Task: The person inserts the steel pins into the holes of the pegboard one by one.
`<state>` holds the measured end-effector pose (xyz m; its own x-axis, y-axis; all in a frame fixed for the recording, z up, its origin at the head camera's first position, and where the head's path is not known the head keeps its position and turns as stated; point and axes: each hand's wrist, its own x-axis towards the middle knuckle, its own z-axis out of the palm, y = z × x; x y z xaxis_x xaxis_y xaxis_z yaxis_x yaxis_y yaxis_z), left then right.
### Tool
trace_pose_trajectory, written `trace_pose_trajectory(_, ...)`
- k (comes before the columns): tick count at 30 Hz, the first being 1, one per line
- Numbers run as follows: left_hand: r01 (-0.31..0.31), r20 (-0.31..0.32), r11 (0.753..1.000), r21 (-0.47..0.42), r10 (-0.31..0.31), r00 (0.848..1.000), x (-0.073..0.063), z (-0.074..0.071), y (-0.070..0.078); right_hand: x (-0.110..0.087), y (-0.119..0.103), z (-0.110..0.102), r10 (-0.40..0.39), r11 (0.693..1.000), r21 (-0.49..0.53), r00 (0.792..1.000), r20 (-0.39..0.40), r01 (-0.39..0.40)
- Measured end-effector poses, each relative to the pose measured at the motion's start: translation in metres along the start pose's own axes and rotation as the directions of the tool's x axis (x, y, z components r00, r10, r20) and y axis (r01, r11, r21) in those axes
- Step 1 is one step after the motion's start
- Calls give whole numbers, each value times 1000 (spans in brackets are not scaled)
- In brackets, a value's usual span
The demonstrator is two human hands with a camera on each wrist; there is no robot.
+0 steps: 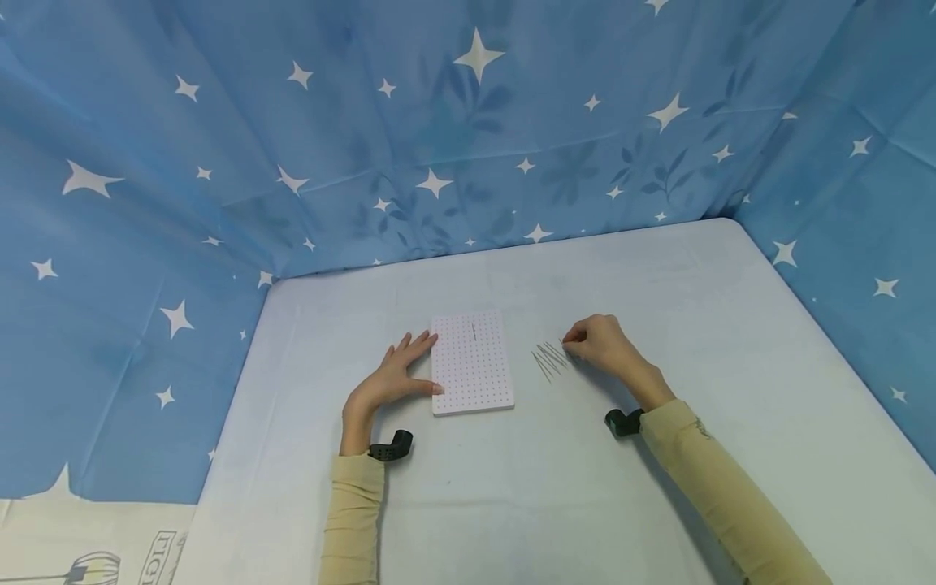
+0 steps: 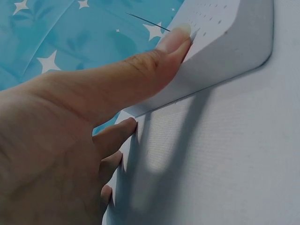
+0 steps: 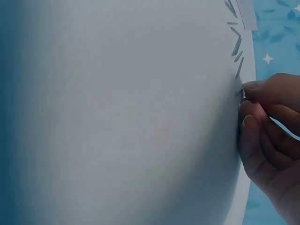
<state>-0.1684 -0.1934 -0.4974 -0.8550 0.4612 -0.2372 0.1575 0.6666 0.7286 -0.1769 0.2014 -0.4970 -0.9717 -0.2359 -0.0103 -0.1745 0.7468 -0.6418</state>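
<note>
A white board (image 1: pixel 471 374) with rows of small holes lies on the table, and one thin metal needle (image 2: pixel 147 22) stands up from it. My left hand (image 1: pixel 391 375) is spread at the board's left side: the thumb (image 2: pixel 173 41) rests on its top edge, the other fingers reach along its side. To the right of the board, several thin needles (image 1: pixel 552 358) lie loosely side by side. At their right end my right hand (image 1: pixel 603 345) pinches a needle (image 3: pixel 242 92) between thumb and forefinger, close to the table; most of that needle is hidden by the fingers.
The table (image 1: pixel 512 504) has a white cover. Blue star-patterned curtains (image 1: pixel 439 122) hang along its back and both sides. A black wrist camera (image 1: pixel 395 447) sits at the left cuff, another black camera (image 1: pixel 623 422) at the right cuff.
</note>
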Motion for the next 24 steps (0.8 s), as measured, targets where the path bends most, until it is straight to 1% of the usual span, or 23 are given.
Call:
trace_pose_trajectory(4,-3,-1,1000,2,3,1000,1,1,-2,3,0,2,2,999,-32,1000,-3,-2)
trace_pose_trajectory(9,6,2,1000,-1,-6,1000,1,2,-4,3,1,4,14,999,-33,1000,1,-14)
trace_pose_trajectory(16,-15,-3,1000,-6,15,1000,2,1,-3,5,0,2,-24,999,-43,1000,13,24)
trace_pose_trajectory(20,-18,-3,1000,-7,18,1000,2,0,-3,5,-1,1,-25,999,-40,999,43,27)
trace_pose_trajectory(24,-16,5,1000,-5,16,1000,2,0,-3,4,2,-3,-3,1000,-7,997,83,4)
